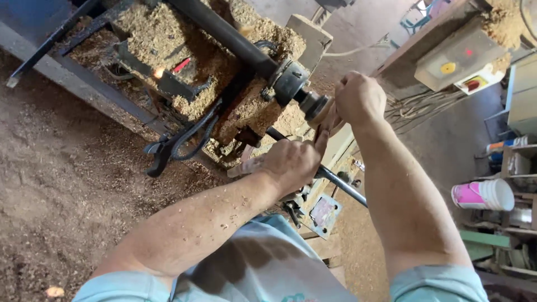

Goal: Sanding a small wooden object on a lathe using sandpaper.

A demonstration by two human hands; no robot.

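Note:
A wood lathe (240,47) covered in sawdust runs across the top of the head view. A small wooden piece (324,112) sits at the end of its dark chuck (291,81). My right hand (361,98) is closed around that piece from the right. My left hand (291,165) grips a long tool with a pale wooden handle (246,166), angled up toward the piece. Wood chips stick to both forearms.
A metal rod (341,184) runs under my left hand. Black iron tongs (173,148) hang off the lathe bed. Sawdust covers the floor (61,190) at left. A switch box (458,59) sits top right; a pink-and-white bucket (482,196) lies at right by shelves.

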